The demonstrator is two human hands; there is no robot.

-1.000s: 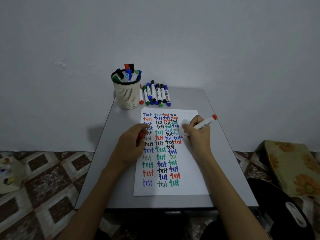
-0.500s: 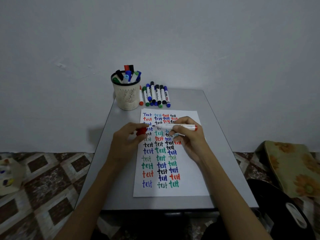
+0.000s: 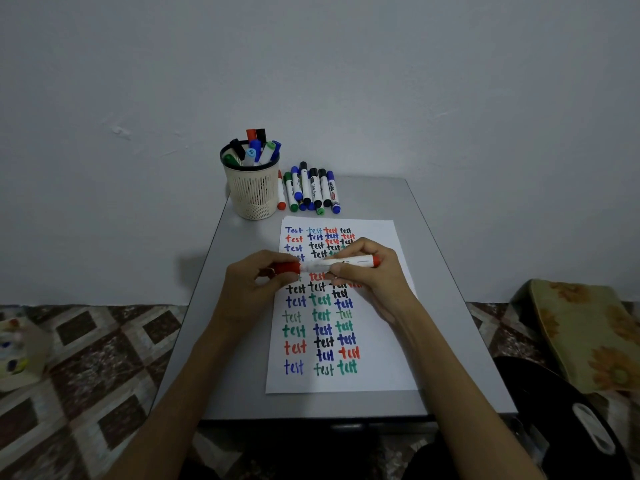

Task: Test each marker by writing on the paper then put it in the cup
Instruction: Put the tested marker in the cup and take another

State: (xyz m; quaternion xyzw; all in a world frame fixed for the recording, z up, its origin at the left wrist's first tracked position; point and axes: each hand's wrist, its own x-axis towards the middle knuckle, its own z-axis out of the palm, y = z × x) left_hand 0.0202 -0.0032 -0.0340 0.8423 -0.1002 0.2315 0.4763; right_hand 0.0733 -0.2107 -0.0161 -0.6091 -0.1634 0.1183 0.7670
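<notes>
Two hands are holding the red marker (image 3: 322,265) level over the paper (image 3: 374,375): left hand (image 3: 249,289) fingers (image 3: 263,258) pinching its cap (image 3: 285,267), right hand (image 3: 377,285) clamping the barrel (image 3: 360,261). Probably light, rigid, slick; mid-barrel grip seems soundest. Cup (image 3: 252,195) standing at 11 o'clock.

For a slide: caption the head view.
Left hand grips red cap on marker held by right hand over paper.

Forearms converge; left hand (image 3: 249,287) and right hand (image 3: 379,285), fingers (image 3: 349,249) curled, grip one marker (image 3: 356,262), seemingly almost touching.
</notes>
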